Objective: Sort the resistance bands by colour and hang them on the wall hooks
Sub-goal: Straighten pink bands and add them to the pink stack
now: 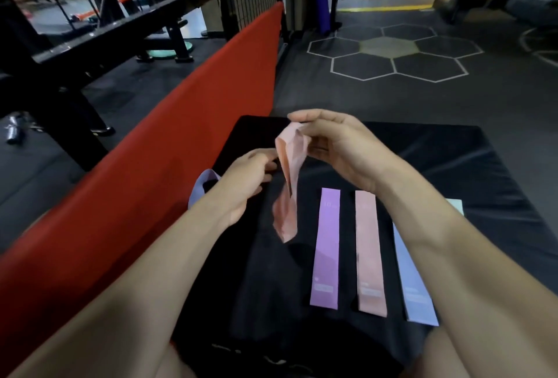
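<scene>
My right hand (pixel 335 148) pinches the top of a crumpled pink band (pixel 288 184) that dangles above the black mat (pixel 453 160). My left hand (pixel 247 178) is just left of it, fingertips touching the band's upper edge. A lavender band (pixel 201 189) loops behind my left wrist. Three bands lie flat side by side on the mat: a purple one (pixel 326 248), a pink one (pixel 370 254) and a pale blue one (pixel 413 284), partly under my right forearm. A mint band's corner (pixel 456 207) peeks out beyond that arm.
A long red padded barrier (pixel 157 148) runs along the mat's left side. Beyond it stand black metal gym racks (pixel 99 30). Dark rubber flooring with hexagon markings (pixel 392 54) stretches ahead. No wall hooks are in view.
</scene>
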